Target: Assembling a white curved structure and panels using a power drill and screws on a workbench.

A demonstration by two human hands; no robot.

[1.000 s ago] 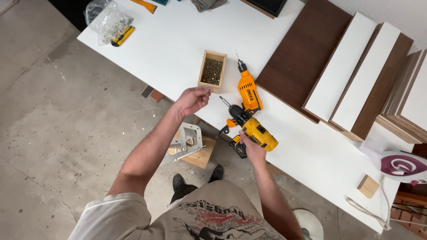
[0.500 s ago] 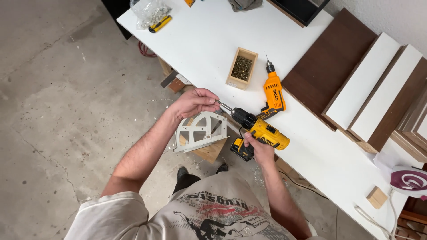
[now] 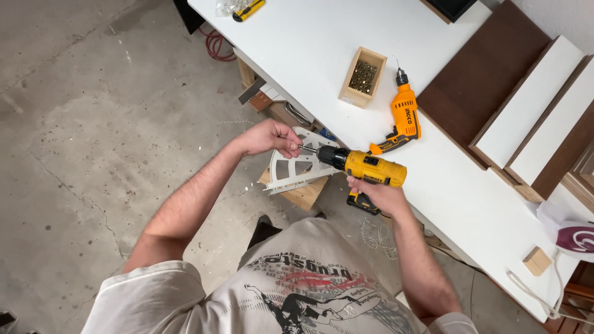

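Grip: our right hand (image 3: 378,193) wraps the yellow drill (image 3: 366,167); left hand (image 3: 267,137) fingertips pinch its bit (image 3: 307,148).
Risk: we judge a trigger squeeze could catch those fingertips.

A box of screws (image 3: 362,77) sits mid-tabletop (image 3: 309,43); a second drill (image 3: 401,117) lies just right of it, and boards (image 3: 526,105) fill the right edge.

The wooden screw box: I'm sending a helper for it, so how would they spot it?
On the white worktable, look just left of the orange corded drill lying there. The wooden screw box is small, open-topped and filled with brassy screws, unlike the solid wooden block at the table's near end.
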